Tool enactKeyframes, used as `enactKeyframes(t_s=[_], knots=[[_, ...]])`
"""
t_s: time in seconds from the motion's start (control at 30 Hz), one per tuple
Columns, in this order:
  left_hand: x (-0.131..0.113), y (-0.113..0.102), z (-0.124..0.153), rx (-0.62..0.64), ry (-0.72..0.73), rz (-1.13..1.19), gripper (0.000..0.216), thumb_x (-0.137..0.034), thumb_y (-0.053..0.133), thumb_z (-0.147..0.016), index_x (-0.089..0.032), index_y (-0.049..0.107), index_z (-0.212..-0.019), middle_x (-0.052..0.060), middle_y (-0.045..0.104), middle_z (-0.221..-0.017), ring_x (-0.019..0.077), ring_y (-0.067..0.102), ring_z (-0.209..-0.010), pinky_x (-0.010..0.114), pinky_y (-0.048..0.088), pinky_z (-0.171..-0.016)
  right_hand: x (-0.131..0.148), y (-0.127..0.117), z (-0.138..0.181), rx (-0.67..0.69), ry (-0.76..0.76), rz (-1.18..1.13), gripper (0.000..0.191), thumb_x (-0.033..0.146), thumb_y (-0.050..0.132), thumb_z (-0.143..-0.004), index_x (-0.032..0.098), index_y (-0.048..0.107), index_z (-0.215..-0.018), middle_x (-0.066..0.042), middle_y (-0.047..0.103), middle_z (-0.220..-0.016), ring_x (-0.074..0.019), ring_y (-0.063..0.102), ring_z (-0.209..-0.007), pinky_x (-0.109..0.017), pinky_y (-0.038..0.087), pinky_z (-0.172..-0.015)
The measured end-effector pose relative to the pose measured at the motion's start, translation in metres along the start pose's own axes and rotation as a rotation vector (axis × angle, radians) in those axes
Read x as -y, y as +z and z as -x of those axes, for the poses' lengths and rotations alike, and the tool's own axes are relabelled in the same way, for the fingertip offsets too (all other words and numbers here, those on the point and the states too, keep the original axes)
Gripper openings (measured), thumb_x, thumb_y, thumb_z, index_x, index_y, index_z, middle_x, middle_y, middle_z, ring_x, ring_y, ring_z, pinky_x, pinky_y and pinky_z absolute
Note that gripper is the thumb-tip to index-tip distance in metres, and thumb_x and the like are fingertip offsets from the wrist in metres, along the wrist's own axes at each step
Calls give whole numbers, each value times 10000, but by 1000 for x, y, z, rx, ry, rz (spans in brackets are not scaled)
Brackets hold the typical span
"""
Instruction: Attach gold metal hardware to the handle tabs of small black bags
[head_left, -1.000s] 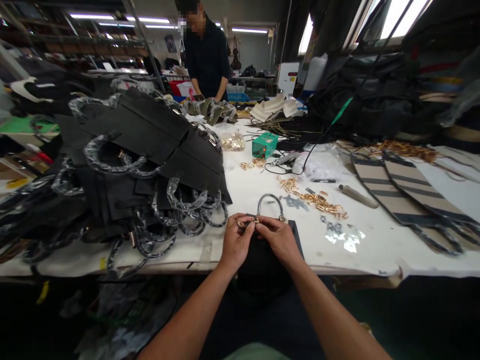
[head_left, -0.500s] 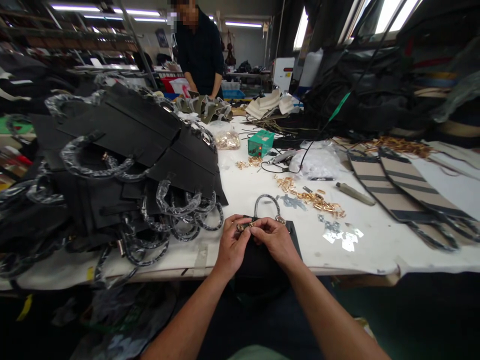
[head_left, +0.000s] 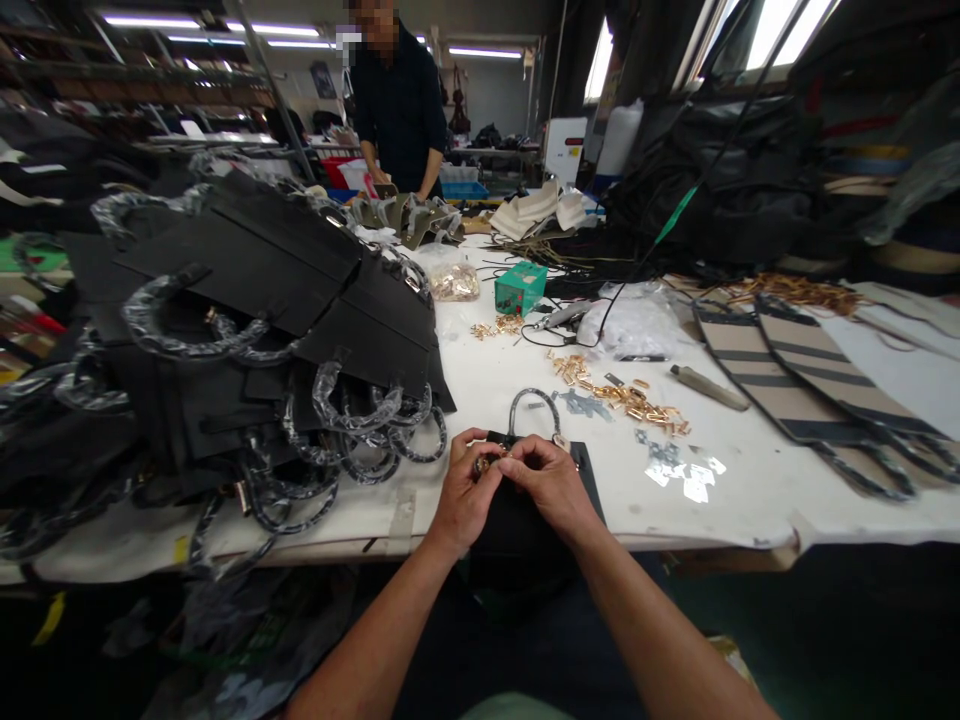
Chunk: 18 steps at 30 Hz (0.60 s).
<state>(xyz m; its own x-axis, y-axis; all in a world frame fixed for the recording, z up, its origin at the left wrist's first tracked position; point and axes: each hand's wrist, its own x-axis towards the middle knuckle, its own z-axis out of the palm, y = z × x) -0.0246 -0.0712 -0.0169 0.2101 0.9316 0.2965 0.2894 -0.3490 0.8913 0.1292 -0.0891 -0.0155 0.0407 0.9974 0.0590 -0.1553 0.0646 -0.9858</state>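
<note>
My left hand [head_left: 466,495] is closed, its thumb and fingers pinching a small gold metal fitting [head_left: 484,464]. Fingertip to fingertip with it, my right hand [head_left: 553,485] is also closed in a pinch; what lies between its fingers is hidden. Beneath both hands a black bag panel [head_left: 521,525] lies over the table's front edge. Its curved handle [head_left: 535,394], wrapped in clear plastic, stands up just beyond my fingers, with a gold ring at its right end.
Black bag panels with wrapped handles [head_left: 270,300] are piled at the left. Loose gold fittings [head_left: 634,400], thin metal plates [head_left: 694,475], a knife-like tool [head_left: 709,388] and a green box [head_left: 521,288] lie on the white table [head_left: 750,520]. A co-worker [head_left: 397,100] stands across it.
My fingers have shifted slightly around the gold fitting, which is now more covered. My right fingertips have drawn closer over it. The co-worker's hands have moved a little.
</note>
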Motion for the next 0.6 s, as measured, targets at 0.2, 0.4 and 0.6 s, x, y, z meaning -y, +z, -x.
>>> enactKeyframes(t_s=[0.2, 0.4, 0.6], knots=[[0, 0, 0, -18, -20, 43, 148, -336, 585, -903, -238, 675, -967, 73, 480, -1208, 234, 471, -1230, 386, 350, -1073, -2, 1, 0, -14, -23, -4, 221, 360, 775, -763, 189, 639, -726, 46, 573, -619, -109, 480, -586, -234, 375, -572], [1, 4, 4, -47, -60, 111, 168, -358, 642, -871, -238, 668, -986, 68, 461, -1244, 223, 521, -1182, 330, 465, -957, 1, -1, 0, -35, 12, -18, 211, 388, 761, -775, 187, 697, -764, 13, 655, -662, -135, 568, -631, -256, 458, -638], [3, 4, 3, -60, -53, 75, 172, -360, 634, -877, -216, 637, -971, 73, 466, -1242, 207, 560, -1120, 334, 469, -952, 5, -2, 3, -8, 15, -29, 255, 432, 696, -823, 183, 746, -850, -12, 689, -672, -152, 616, -625, -273, 502, -633]])
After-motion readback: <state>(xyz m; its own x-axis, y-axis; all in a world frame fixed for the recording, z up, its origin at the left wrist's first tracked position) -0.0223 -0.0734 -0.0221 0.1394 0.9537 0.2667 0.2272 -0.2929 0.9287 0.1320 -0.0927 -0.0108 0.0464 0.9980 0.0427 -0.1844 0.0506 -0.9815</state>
